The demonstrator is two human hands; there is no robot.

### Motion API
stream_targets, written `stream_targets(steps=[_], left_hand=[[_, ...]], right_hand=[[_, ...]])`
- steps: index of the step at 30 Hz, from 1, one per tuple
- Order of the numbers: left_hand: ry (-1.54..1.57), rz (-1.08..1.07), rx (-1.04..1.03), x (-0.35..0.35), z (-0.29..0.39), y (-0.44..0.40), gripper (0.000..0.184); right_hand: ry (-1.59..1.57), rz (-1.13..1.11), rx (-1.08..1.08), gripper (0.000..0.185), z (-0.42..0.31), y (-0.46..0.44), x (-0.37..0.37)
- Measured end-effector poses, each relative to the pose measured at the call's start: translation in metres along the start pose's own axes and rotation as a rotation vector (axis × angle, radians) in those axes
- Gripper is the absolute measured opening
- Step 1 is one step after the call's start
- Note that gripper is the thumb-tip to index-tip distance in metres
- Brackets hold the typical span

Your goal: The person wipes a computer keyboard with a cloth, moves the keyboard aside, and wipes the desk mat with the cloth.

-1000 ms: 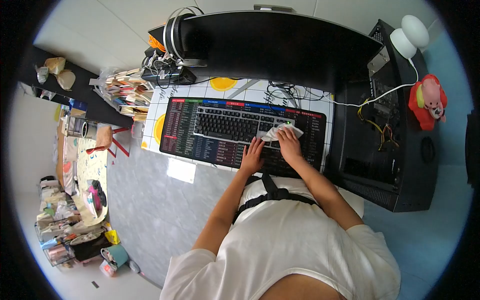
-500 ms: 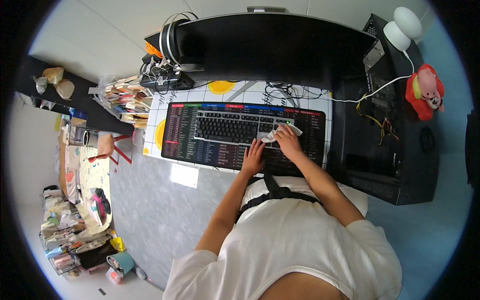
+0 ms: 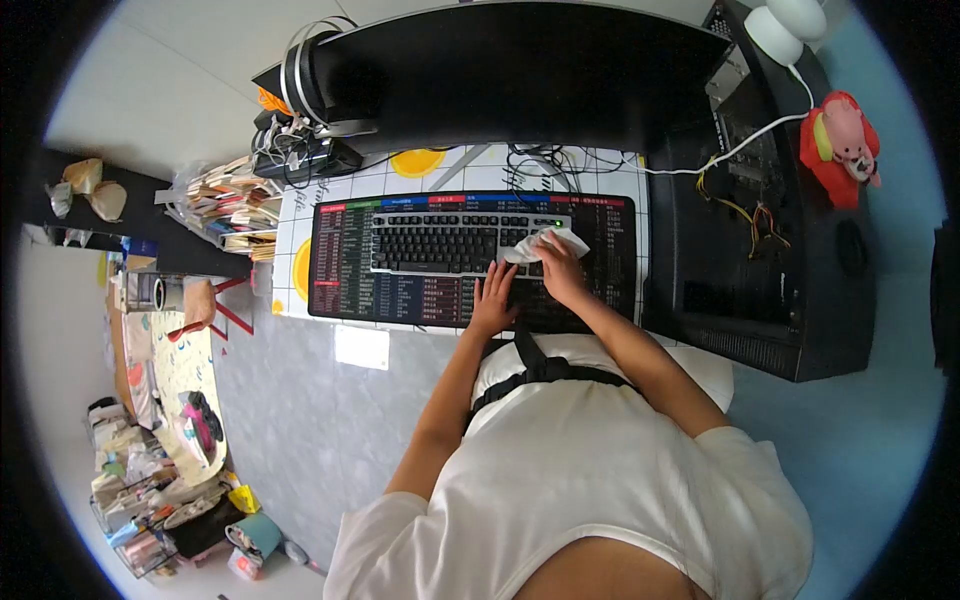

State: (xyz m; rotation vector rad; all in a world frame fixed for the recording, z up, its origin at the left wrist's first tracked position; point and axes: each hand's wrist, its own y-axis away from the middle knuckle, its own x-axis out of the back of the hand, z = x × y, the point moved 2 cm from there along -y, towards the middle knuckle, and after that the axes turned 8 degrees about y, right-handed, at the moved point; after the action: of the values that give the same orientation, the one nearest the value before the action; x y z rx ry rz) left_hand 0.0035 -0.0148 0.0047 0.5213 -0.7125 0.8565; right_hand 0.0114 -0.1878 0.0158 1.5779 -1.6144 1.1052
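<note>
A black-keyed keyboard with a silver-grey frame [image 3: 430, 246] lies on a dark desk mat printed with coloured text columns [image 3: 400, 296]. My right hand [image 3: 560, 270] presses a crumpled white tissue [image 3: 570, 243] onto the keyboard's right end, over the number keys. The tissue hides several of those keys, and a small green light glows just above it. Resting at the keyboard's lower edge, my left hand [image 3: 493, 300] has its fingers stretched out and holds nothing.
A wide black monitor [image 3: 480, 80] stands behind the keyboard, headphones [image 3: 305, 80] at its left end. To the right is a black computer case [image 3: 740, 300] with exposed wires and a red-and-pink plush toy [image 3: 842, 145]. Stacked papers [image 3: 235, 200] are left; loose cables [image 3: 545, 160] lie behind.
The whole view has shifted, so the desk sits a little further up and left. My right hand stays on the tissue, which looks more spread out. My left hand remains at the keyboard's lower edge.
</note>
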Motion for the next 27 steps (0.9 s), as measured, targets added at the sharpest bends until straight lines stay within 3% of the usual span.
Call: stream_targets(steps=[3, 9, 11, 16, 19, 21, 23, 25, 27], left_hand=[[-0.022, 0.032, -0.003, 0.0, 0.001, -0.005, 0.081], [-0.041, 0.008, 0.007, -0.003, -0.003, -0.006, 0.083], [-0.031, -0.009, 0.014, 0.0, -0.002, -0.003, 0.082], [-0.023, 0.027, -0.017, 0.002, 0.004, -0.002, 0.082], [-0.035, -0.017, 0.021, 0.005, 0.006, -0.002, 0.078], [-0.037, -0.005, 0.006, 0.006, 0.006, -0.001, 0.077], [-0.038, 0.006, -0.013, 0.006, 0.008, 0.001, 0.076], [-0.015, -0.001, 0.005, 0.005, 0.007, -0.001, 0.074], [-0.02, 0.011, 0.011, 0.004, 0.008, -0.002, 0.073]], right_hand=[[-0.138, 0.046, -0.178, 0.031, -0.005, -0.005, -0.01], [-0.092, -0.036, -0.32, 0.031, -0.006, -0.006, -0.031], [-0.152, -0.036, -0.473, 0.032, -0.008, -0.013, -0.03], [-0.132, -0.027, -0.466, 0.035, -0.012, -0.01, -0.035], [-0.053, 0.122, -0.497, 0.03, -0.016, -0.015, -0.032], [-0.015, 0.059, -0.622, 0.03, -0.019, -0.02, -0.036], [0.024, 0.079, -0.576, 0.03, -0.021, -0.021, -0.033], [-0.232, -0.151, -0.802, 0.036, -0.022, -0.023, -0.022], [-0.24, -0.104, -0.826, 0.034, -0.02, -0.026, -0.022]])
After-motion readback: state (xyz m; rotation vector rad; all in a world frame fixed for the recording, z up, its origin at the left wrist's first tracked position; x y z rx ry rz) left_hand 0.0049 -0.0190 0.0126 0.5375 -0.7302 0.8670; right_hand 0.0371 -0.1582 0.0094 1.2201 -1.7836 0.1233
